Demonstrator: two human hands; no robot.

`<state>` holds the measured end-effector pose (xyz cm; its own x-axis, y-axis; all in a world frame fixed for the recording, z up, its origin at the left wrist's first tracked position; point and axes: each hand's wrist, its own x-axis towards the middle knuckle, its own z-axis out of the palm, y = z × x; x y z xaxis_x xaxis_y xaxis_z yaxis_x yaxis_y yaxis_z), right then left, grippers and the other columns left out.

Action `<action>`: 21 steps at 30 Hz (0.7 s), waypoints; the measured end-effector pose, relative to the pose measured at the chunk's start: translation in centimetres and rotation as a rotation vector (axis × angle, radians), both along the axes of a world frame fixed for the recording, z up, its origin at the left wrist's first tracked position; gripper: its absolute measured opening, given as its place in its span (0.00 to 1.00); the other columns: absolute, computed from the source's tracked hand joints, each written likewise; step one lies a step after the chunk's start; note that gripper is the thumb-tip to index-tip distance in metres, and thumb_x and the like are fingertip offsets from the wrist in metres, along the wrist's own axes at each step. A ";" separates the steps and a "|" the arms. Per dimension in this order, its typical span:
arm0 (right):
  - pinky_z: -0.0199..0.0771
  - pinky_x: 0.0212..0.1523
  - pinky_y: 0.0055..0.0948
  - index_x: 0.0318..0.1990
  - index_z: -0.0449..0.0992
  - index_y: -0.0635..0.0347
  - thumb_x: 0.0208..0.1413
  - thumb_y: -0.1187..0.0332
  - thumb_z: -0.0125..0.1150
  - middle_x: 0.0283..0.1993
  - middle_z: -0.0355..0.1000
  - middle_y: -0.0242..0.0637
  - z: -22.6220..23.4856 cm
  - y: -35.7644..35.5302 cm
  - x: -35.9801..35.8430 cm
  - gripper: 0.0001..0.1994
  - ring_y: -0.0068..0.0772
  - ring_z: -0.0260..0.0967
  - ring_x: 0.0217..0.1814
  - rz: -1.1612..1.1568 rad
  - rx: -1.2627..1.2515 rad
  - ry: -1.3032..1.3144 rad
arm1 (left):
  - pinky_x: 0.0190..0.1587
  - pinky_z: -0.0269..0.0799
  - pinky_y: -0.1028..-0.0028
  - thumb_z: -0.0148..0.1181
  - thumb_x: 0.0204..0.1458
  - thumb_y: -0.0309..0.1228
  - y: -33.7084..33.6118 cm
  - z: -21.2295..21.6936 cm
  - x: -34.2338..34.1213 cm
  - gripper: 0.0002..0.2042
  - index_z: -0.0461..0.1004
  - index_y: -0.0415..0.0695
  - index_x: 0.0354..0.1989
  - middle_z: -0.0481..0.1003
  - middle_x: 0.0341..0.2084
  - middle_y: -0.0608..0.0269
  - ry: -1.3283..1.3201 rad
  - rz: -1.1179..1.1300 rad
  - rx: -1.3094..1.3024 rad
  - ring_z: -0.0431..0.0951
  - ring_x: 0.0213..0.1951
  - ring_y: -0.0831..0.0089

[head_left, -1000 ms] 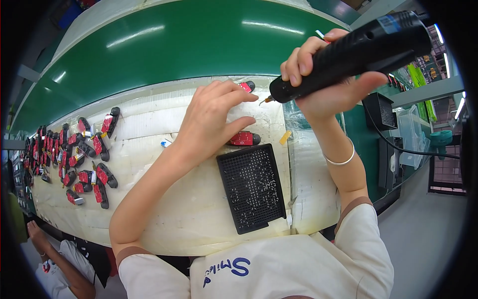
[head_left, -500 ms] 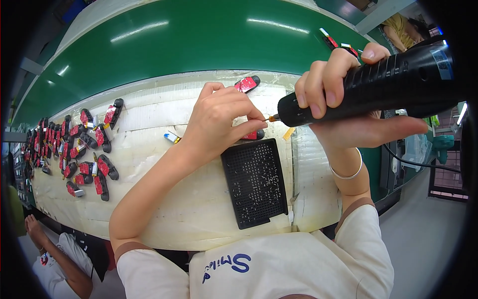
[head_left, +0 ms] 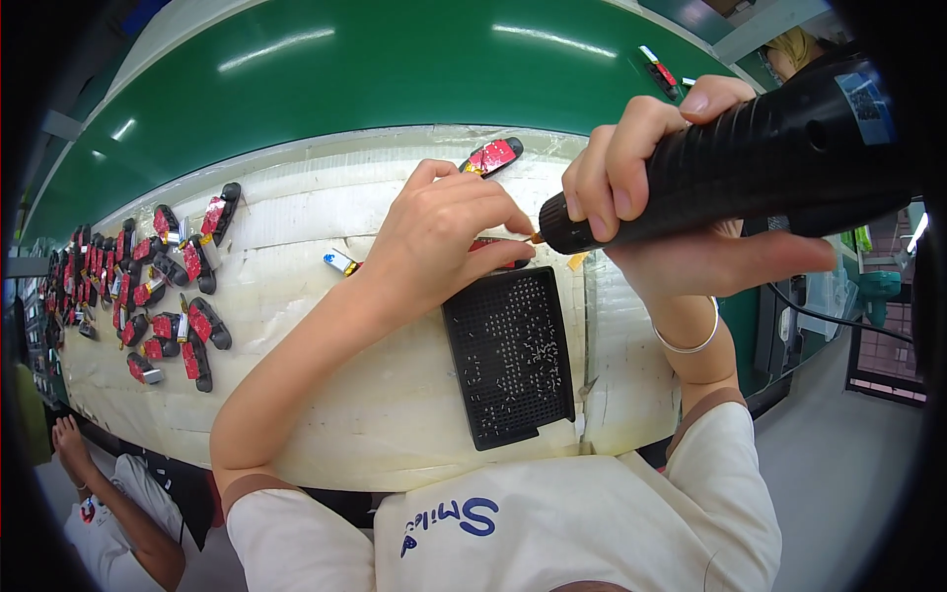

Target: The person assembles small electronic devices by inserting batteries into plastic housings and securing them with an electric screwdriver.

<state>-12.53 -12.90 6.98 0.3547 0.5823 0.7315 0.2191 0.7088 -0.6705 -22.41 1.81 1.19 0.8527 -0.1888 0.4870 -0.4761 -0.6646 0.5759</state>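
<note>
Wears a cream shirt [head_left: 612, 513], lettered in dark blue, at the near edge of a pale mat [head_left: 326, 414]. Next, has a black tray [head_left: 562, 345] of small silvery pieces, with open mat leftward to a crowd of red-and-black devices [head_left: 190, 259]. Past the tray, rests the nearly closed left hand [head_left: 449, 222] over a red-and-black unit [head_left: 521, 262], with thumb and forefinger at the screwdriver bit [head_left: 536, 238]; cannot tell if pinching anything. Wraps the right hand [head_left: 681, 264] around the black power screwdriver [head_left: 730, 168], illegibly labelled in blue. Farther, has a second unit [head_left: 493, 155] near the mat's far edge, then a green tabletop [head_left: 395, 74].
</note>
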 end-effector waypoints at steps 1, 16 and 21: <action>0.65 0.17 0.24 0.50 0.55 0.55 0.34 0.18 0.32 0.21 0.61 0.34 -0.2 0.0 0.1 0.48 0.25 0.60 0.14 0.001 -0.002 0.001 | 0.44 0.61 0.70 0.66 0.41 0.29 -0.1 0.2 0.0 0.06 0.75 0.44 0.26 0.74 0.25 0.66 0.008 0.030 -0.016 0.72 0.30 0.69; 0.67 0.17 0.23 0.43 0.54 0.55 0.30 0.17 0.32 0.20 0.63 0.38 -1.5 0.6 -2.1 0.48 0.28 0.63 0.15 -0.262 -0.462 0.014 | 0.42 0.65 0.69 0.65 0.39 0.26 1.4 0.6 -0.9 0.05 0.78 0.42 0.26 0.74 0.23 0.63 0.249 -0.030 0.182 0.74 0.32 0.66; 0.67 0.17 0.23 0.43 0.55 0.54 0.34 0.19 0.31 0.19 0.63 0.37 -1.7 0.7 -1.9 0.45 0.28 0.62 0.15 -0.240 -0.448 0.000 | 0.40 0.67 0.67 0.65 0.40 0.25 1.3 0.3 -0.8 0.05 0.78 0.41 0.26 0.74 0.23 0.62 0.250 -0.036 0.179 0.74 0.32 0.65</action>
<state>-14.43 -12.22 5.32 0.5169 0.7409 0.4288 0.3404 0.2817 -0.8971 -23.18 3.12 1.52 0.9332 -0.2847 0.2191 -0.3592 -0.7515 0.5534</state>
